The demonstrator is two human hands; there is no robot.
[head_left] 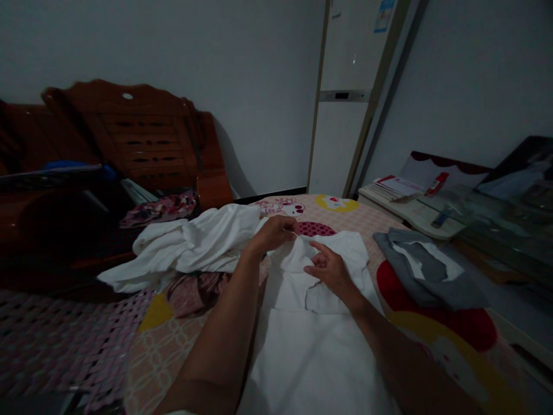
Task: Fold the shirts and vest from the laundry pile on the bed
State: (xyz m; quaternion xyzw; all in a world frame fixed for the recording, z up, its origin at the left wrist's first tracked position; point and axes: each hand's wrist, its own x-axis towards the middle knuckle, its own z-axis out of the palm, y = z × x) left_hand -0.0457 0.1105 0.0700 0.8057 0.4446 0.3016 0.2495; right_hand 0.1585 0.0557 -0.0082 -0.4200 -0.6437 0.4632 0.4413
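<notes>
Reddish-brown wood forms the carved armchair [147, 132] at left, a floral cloth [166, 207] on its seat. Next, a crumpled white cloth [194, 242] lies beside a dusty-pink cloth [194, 294] on the patterned tablecloth [159, 357]. At centre, the left hand [276, 231] has thumb and fingers clamped on the far edge of a white garment [315, 351] spread there; the right hand [330, 271] is over it, fingers apart, contact unclear. Rightward lies a folded grey garment [432, 276], then a white stand [432, 223] bearing papers [397, 187].
</notes>
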